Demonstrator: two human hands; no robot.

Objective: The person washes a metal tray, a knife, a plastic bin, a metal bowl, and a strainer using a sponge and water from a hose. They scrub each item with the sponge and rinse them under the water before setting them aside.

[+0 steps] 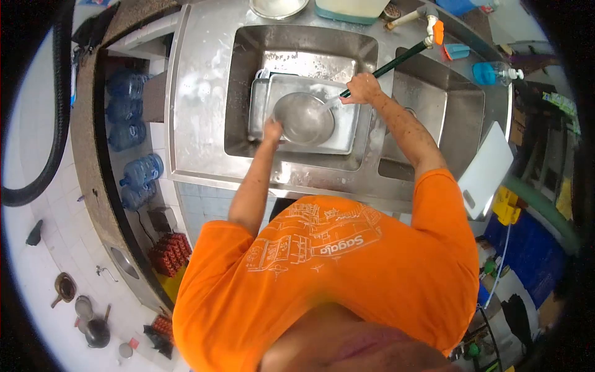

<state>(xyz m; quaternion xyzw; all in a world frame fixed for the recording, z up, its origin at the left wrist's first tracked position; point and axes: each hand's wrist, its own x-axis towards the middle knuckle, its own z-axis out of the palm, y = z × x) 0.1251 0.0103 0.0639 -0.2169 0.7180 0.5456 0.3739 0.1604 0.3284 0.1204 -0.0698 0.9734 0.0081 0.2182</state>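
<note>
A round metal bowl (304,119) is held tilted over the left basin of a steel sink (201,99), with my left hand (273,130) gripping its left rim. My right hand (363,88) is closed around a dark green hose (400,61) that runs from the tap (432,30). Water comes out of the hose end into the bowl. Beneath the bowl, a rectangular metal tray (344,137) lies in the basin, overlapping another tray at its left.
The right basin (427,99) adjoins the left one. Behind them stand a metal bowl (279,6) and a pale container (350,8). A blue soap bottle (486,73) and a white cutting board (486,167) are at the right. Water jugs (141,170) stand at the left.
</note>
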